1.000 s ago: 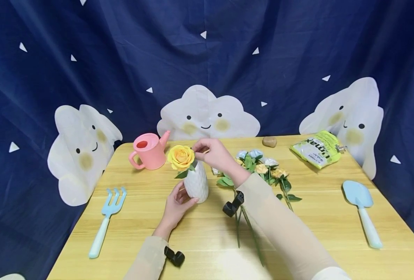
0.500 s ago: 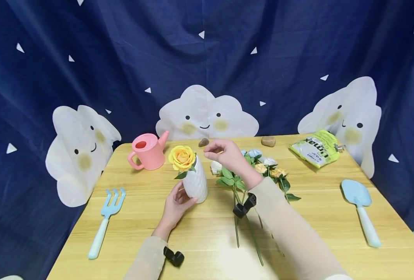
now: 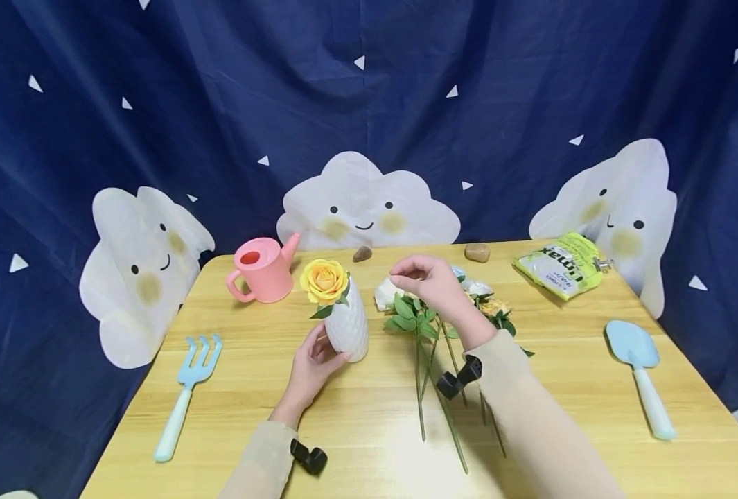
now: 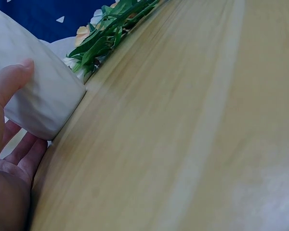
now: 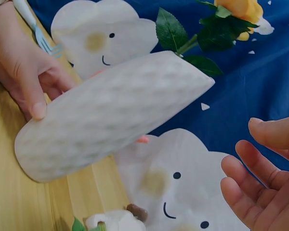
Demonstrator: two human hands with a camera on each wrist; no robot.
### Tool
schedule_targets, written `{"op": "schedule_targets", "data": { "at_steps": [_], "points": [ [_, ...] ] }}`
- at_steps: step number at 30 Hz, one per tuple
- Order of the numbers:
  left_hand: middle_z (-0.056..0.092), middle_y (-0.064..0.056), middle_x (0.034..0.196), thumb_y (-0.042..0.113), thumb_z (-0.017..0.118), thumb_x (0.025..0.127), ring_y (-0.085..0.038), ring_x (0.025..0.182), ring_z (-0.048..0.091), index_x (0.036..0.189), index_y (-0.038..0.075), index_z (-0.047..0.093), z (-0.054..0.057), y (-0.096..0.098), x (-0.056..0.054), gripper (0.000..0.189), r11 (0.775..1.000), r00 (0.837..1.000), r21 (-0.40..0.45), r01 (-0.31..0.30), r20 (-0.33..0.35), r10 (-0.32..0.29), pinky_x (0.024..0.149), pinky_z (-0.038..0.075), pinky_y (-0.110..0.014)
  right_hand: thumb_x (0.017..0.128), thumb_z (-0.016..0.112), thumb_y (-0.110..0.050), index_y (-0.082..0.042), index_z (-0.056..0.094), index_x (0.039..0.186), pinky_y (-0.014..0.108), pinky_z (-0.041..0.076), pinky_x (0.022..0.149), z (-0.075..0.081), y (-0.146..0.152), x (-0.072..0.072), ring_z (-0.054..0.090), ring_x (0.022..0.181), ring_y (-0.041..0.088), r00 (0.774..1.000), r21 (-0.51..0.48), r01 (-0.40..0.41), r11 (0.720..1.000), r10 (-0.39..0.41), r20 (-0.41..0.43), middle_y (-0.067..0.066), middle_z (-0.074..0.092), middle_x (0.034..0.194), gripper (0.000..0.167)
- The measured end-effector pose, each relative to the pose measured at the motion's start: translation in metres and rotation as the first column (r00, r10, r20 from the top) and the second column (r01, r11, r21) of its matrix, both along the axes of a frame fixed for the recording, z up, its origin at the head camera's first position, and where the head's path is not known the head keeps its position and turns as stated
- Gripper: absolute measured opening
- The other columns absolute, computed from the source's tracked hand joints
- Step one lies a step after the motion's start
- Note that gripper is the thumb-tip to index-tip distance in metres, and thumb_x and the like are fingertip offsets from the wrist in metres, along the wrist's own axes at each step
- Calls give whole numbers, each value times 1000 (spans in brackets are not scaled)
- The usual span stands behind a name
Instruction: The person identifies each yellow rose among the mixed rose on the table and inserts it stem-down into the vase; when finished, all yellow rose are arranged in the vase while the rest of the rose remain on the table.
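Note:
My left hand holds the lower part of a white textured vase, thumb in front and fingers round the back. The vase stands upright on the table with a yellow rose in its mouth, the bloom leaning left. My right hand is over the pile of artificial flowers, its fingers loosely bent and holding nothing. Beneath it lie a white rose, green leaves and several stems pointing toward me; part of the pile is hidden by the hand. In the right wrist view the right fingers are apart from the vase.
A pink watering can stands back left, with a blue hand fork in front of it. Two stones lie along the back edge. At right are a clipped green bag and a blue trowel.
My right hand has moved away from the rose at the vase's mouth, rightward to over the flower pile. A dark stone behind it has come into view. The left hand stays on the vase.

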State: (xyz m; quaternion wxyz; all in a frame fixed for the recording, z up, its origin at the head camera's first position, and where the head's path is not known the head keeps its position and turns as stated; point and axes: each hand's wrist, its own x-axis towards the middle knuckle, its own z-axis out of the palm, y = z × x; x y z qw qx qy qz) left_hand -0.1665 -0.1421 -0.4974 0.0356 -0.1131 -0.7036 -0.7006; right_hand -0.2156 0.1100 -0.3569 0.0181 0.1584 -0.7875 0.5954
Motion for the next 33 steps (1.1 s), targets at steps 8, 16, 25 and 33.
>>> {"op": "schedule_targets", "data": {
  "at_steps": [8, 16, 25, 33],
  "points": [
    [50, -17, 127, -5, 73, 76, -35, 115, 49, 136, 5, 42, -2, 0, -1, 69, 1000, 1000, -4, 5, -9, -5, 97, 42, -40, 84, 70, -13, -3, 68, 98, 27, 51, 70, -10, 26, 10, 60, 82, 17, 999, -38, 42, 998, -41, 26, 8, 65, 98, 18],
    [50, -17, 128, -4, 73, 76, -36, 115, 48, 137, 7, 42, -1, 0, 1, 69, 1000, 1000, -5, 12, 0, -12, 98, 40, -44, 84, 69, -9, 4, 63, 109, 23, 52, 73, -24, 66, 20, 61, 83, 10, 996, -38, 83, 996, -81, 42, 14, 64, 101, 29],
    [50, -14, 127, -2, 74, 76, -31, 114, 50, 136, 8, 43, 0, -2, 2, 69, 1000, 1000, -22, -4, 11, 4, 98, 41, -40, 86, 67, -9, 9, 56, 117, 24, 54, 70, -38, 106, 35, 61, 78, 8, 987, -53, 141, 989, -135, 88, -2, 64, 89, 38],
    [50, -15, 128, -3, 74, 76, -34, 116, 48, 136, 7, 42, 1, -1, 1, 69, 1000, 1000, -11, 8, 15, -8, 99, 39, -43, 88, 64, -10, 12, 50, 121, 30, 56, 67, -63, 142, 49, 63, 76, 14, 967, 11, 186, 983, -185, 175, 3, 62, 90, 42]
  ]
}}
